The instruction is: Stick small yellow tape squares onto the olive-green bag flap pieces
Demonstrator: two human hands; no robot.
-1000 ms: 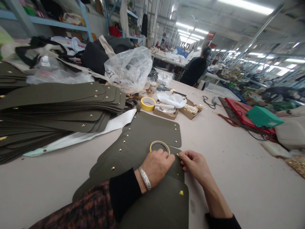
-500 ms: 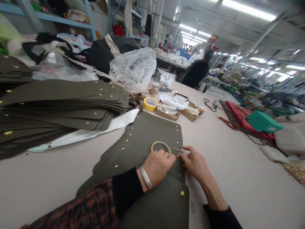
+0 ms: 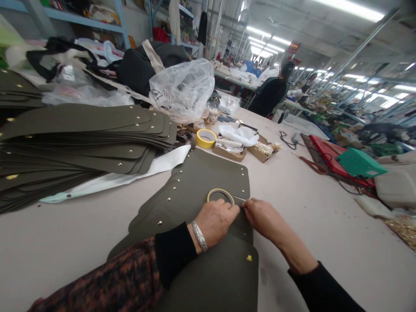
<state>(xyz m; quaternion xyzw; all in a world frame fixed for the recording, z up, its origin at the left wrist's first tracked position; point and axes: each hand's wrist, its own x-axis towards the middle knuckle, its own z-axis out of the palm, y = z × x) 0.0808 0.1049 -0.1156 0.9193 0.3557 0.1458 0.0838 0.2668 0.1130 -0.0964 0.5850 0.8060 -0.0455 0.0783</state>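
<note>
My left hand (image 3: 217,222), with a silver bracelet at the wrist, is closed around a thin roll of yellow tape (image 3: 221,191) held over the stacked olive-green panels (image 3: 214,167). Only the far arc of the roll shows above my fingers. My right hand (image 3: 262,216) is pinched at the right edge of a panel, close to the left fingertips; what sits between its fingers is hidden. Gold studs dot the panels' edges. A small yellow tape piece (image 3: 249,258) sticks to the nearest panel (image 3: 214,277).
To the left lies a thick pile of similar panels (image 3: 74,125) beside a white strip (image 3: 156,166). Behind are another yellow tape roll (image 3: 206,138), boxes of small gold parts (image 3: 264,149) and a clear plastic bag (image 3: 183,91). A green box (image 3: 360,162) lies at right. A person (image 3: 271,93) sits farther back.
My right hand has moved slightly up toward my left, and its extended index finger has drawn in to a pinch. The left hand keeps the tape roll nearly in place.
</note>
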